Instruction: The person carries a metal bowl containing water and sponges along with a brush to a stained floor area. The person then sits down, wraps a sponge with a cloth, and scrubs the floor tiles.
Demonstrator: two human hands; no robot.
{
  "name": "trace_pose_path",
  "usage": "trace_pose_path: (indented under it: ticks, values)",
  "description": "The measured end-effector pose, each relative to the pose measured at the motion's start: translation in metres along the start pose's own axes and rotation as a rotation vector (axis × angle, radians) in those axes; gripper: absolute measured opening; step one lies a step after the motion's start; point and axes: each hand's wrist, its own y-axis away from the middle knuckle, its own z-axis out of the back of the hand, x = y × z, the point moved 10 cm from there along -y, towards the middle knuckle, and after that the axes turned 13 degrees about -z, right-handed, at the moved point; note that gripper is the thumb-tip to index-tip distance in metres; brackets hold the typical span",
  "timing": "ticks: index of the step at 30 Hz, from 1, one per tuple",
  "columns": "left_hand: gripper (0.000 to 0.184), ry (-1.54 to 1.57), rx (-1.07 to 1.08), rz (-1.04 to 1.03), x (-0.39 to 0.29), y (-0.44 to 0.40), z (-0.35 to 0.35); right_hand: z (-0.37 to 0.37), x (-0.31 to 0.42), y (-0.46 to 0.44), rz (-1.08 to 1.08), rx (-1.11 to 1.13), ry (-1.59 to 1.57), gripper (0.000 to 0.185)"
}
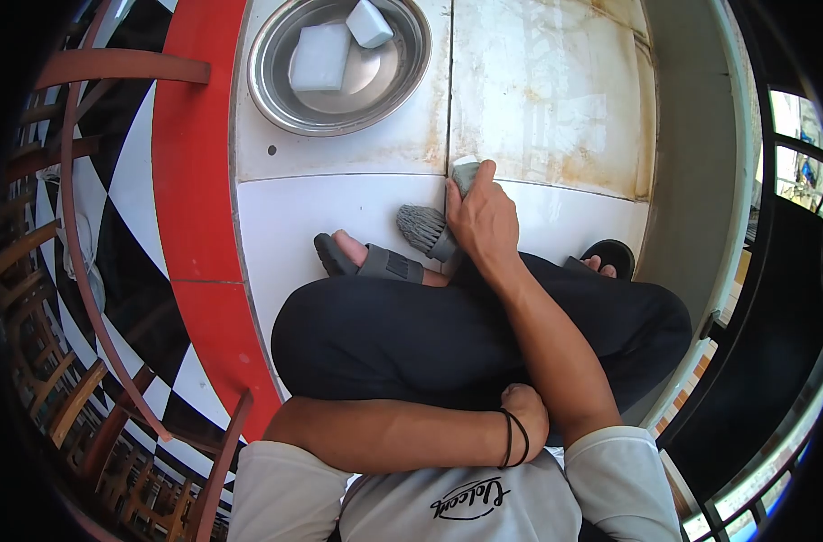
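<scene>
My right hand (486, 217) is closed around a small grey-green block (466, 173) with a white edge, held against the tiles at the joint between them. Just left of that hand lies a grey bristled brush head (422, 228). My left hand (525, 411) is folded in near my right elbow, with a dark band on the wrist; its fingers are hidden. Brown stains mark the large tile (556, 99) ahead. A round metal basin (265, 99) stands at the upper left, holding a white rectangular block (321, 59) and a smaller white block (369, 23).
A red strip (199, 181) borders the tiles on the left, beside a black-and-white checkered floor and brown wooden chairs (77, 388). A pale raised ledge (696, 181) runs along the right. My sandalled feet rest on the tiles before me.
</scene>
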Motion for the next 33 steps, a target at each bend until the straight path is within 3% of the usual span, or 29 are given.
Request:
trace_pose_path:
  ticks: [4, 7, 9, 11, 14, 17, 20, 22, 23, 26, 29, 31, 33]
  values:
    - [0.025, -0.039, -0.025, 0.071, 0.016, 0.005, 0.015, 0.01, 0.02, -0.027, 0.095, -0.13, -0.017, 0.041]
    - [0.026, -0.298, -0.202, 0.244, 0.046, 0.025, 0.062, 0.023, 0.051, -0.082, 0.14, -0.196, -0.035, 0.038]
    - [0.027, -0.483, -0.565, 0.425, 0.068, 0.038, 0.094, 0.026, 0.058, -0.101, 0.153, -0.225, -0.02, 0.039]
    - [0.027, -0.597, -0.637, 0.564, 0.099, 0.044, 0.103, 0.024, 0.053, -0.095, 0.152, -0.177, -0.012, 0.04]
    - [0.027, -0.808, -0.478, 0.893, 0.136, 0.081, 0.111, 0.013, 0.021, -0.046, 0.144, -0.055, 0.027, 0.041]
    - [0.033, -0.256, -0.19, 0.969, 0.181, 0.07, 0.087, 0.006, 0.001, -0.017, 0.188, -0.007, 0.035, 0.046]
    - [0.052, -0.085, -0.085, 1.031, 0.209, 0.08, 0.07, 0.018, 0.02, -0.033, 0.254, -0.044, 0.022, 0.041]
    - [0.079, -0.002, 0.031, 1.039, 0.214, 0.1, 0.063, 0.023, 0.037, -0.061, 0.31, -0.104, 0.006, 0.041]
    - [0.082, 0.02, 0.07, 1.053, 0.218, 0.106, 0.059, 0.023, 0.045, -0.077, 0.323, -0.138, 0.009, 0.041]
    - [0.078, -0.052, 0.152, 1.11, 0.232, 0.117, 0.049, 0.025, 0.052, -0.1, 0.307, -0.166, 0.046, 0.041]
    - [0.049, -0.092, 0.059, 1.013, 0.227, 0.102, 0.059, 0.022, 0.037, -0.077, 0.305, -0.084, 0.042, 0.042]
    - [0.028, -0.19, -0.06, 0.864, 0.18, 0.072, 0.072, 0.013, 0.014, -0.037, 0.318, 0.025, 0.072, 0.043]
    - [0.017, -0.279, -0.122, 0.686, 0.118, 0.056, 0.088, 0.009, -0.003, -0.009, 0.396, -0.033, 0.091, 0.045]
